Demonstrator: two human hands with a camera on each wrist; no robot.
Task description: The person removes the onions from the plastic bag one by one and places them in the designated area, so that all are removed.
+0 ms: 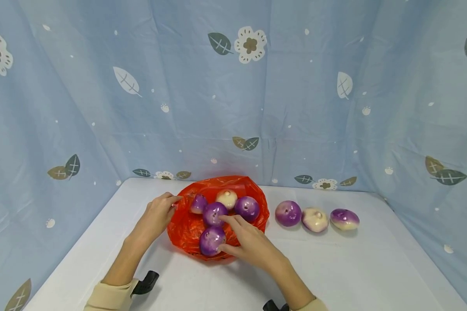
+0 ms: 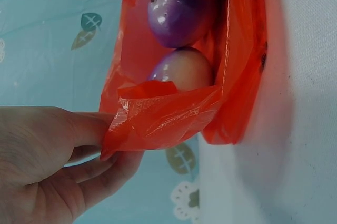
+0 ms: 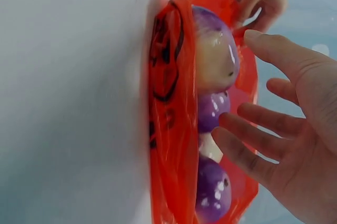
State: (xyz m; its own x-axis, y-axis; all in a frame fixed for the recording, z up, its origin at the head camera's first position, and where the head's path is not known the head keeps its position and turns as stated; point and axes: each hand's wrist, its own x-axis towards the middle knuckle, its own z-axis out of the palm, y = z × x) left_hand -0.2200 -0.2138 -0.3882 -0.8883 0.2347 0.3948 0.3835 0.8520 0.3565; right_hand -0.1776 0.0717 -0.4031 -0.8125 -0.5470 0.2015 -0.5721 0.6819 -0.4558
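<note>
A red plastic bag stands wide-mouthed on the table. Inside it lie several glossy purple-and-white bulbs that look like turnips. My left hand pinches the bag's left rim between thumb and fingers; the left wrist view shows the bag's edge folded over in that grip. Over the bag's front right side my right hand hovers, with its fingers spread and relaxed. The right wrist view shows nothing in its palm, and its thumb and fingertips are close to the bulbs, including the nearest one.
Three more bulbs stand in a row to the right of the bag: a purple one, a whitish one and a two-tone one. A white tabletop lies beneath. Blue patterned cloth hangs behind and at both sides.
</note>
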